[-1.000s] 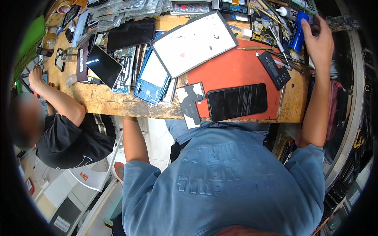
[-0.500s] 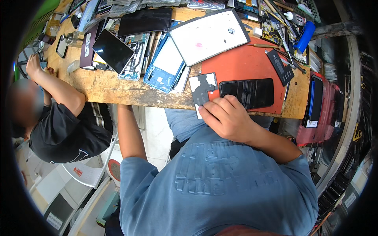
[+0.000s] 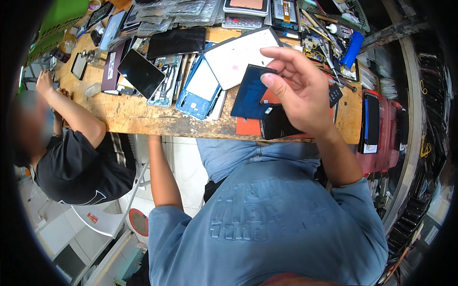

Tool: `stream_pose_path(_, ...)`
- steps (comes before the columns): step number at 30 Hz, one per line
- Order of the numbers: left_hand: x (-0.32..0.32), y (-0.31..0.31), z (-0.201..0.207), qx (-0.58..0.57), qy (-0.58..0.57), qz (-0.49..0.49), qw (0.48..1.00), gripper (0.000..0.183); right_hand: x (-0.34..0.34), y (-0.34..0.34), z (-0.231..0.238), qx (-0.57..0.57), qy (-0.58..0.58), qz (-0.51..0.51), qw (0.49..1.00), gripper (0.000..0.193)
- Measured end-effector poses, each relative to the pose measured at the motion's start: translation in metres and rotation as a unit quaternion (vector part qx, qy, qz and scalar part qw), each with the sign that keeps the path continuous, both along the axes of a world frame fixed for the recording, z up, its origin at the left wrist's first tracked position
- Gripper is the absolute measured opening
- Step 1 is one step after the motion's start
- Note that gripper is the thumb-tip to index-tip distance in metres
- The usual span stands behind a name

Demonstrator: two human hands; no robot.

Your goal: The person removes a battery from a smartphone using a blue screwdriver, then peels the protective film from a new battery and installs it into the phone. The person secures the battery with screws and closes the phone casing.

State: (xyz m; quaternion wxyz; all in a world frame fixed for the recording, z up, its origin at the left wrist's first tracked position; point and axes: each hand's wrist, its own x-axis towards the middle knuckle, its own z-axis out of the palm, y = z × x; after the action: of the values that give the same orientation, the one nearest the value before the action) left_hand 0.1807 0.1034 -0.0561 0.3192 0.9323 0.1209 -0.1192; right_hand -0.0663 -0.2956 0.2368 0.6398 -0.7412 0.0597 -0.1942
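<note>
My right hand (image 3: 307,97) is raised over the front of the workbench, closed on a thin, dark blue rectangular panel (image 3: 249,95). The thumb lies across its upper right corner; one finger curves above it, and I cannot see the grip behind. Its glossy face shows, and it is tilted upright. Below the hand, a black smartphone (image 3: 279,125) lies on the red mat (image 3: 245,126), partly covered by the hand and panel. A black phone battery (image 3: 335,94) shows beside my wrist. My left forearm (image 3: 163,169) reaches under the bench edge, where the left hand is hidden.
A white-faced tablet panel (image 3: 234,59), a blue phone frame (image 3: 193,102) and a dark screen (image 3: 141,71) lie left of my hand. Tools and a blue cylinder (image 3: 352,50) crowd the right. A co-worker's arm (image 3: 78,112) rests at the bench's left end.
My right hand has risen from the bench edge, lifting the flat piece from beside the smartphone. Its dark glossy side now shows instead of the grey-and-white one. My left arm stays low.
</note>
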Motion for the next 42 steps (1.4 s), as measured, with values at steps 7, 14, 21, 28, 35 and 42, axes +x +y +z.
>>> stream_pose_path(7,-0.165,-0.083,0.201,-0.371,0.335,-0.388,0.774,0.028,0.008,-0.023,-0.012,0.145,0.136,0.070,0.978,0.033)
stream_pose_path(14,-0.208,-0.186,0.248,-0.557,0.200,-0.224,0.775,0.030,0.016,0.011,-0.006,0.110,0.069,0.106,0.986,0.025)
stream_pose_path(21,-0.208,-0.210,0.247,-0.672,0.121,-0.139,0.717,0.030,-0.053,-0.001,-0.033,0.090,0.107,0.033,0.990,0.011)
stream_pose_path(28,-0.218,-0.229,0.249,-0.645,0.085,-0.183,0.737,0.038,-0.062,0.003,-0.038,0.043,0.046,0.028,0.998,0.007)
stream_pose_path(35,-0.222,-0.235,0.257,-0.616,0.020,-0.161,0.771,0.050,-0.056,0.003,-0.030,-0.032,0.051,0.054,0.997,0.006)
stream_pose_path(42,-0.205,-0.229,0.255,-0.636,0.059,-0.145,0.756,0.056,-0.069,-0.024,-0.025,0.010,0.080,0.084,0.993,0.008)
